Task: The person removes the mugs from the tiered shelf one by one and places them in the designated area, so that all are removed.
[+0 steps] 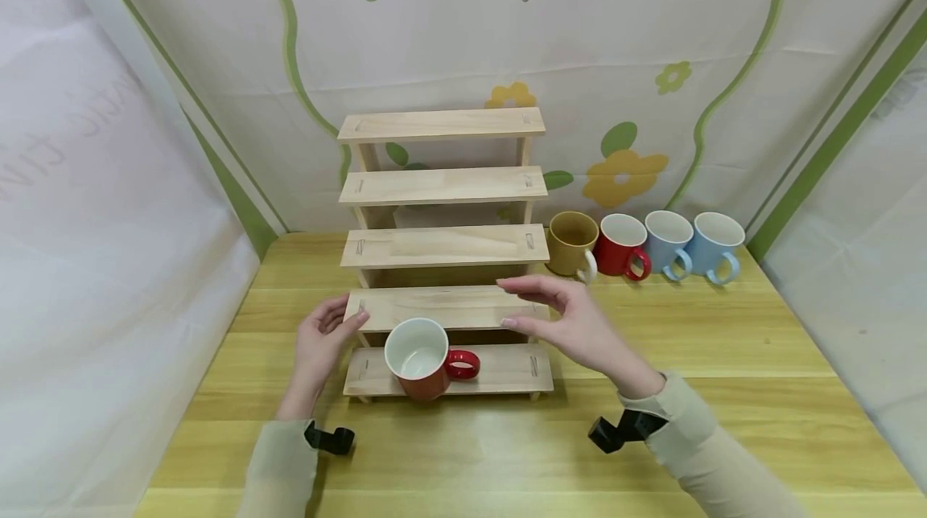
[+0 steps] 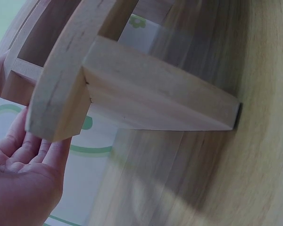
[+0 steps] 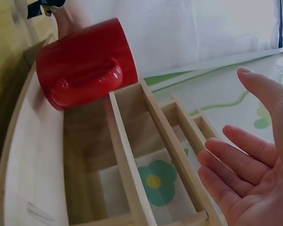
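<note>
A red mug (image 1: 424, 377) with a white inside stands on the bottom shelf of a stepped wooden rack (image 1: 500, 373), left of its middle, handle to the right. My left hand (image 1: 322, 345) holds the left end of the second shelf from below, thumb over the top. In the left wrist view, the fingers (image 2: 26, 143) pass behind a board end and their tips are hidden. My right hand (image 1: 572, 325) hovers by that shelf's right end, thumb and fingers spread apart, holding nothing. The right wrist view shows its straight fingers (image 3: 240, 162) beside the rack.
Right of the rack, along the table's back edge, several mugs stand in a row: a mustard-yellow mug (image 1: 572, 240), a red mug (image 1: 619, 244) and two light-blue mugs (image 1: 713, 244). A printed cloth (image 1: 449, 35) hangs behind. White cloth (image 1: 109, 220) borders the left side.
</note>
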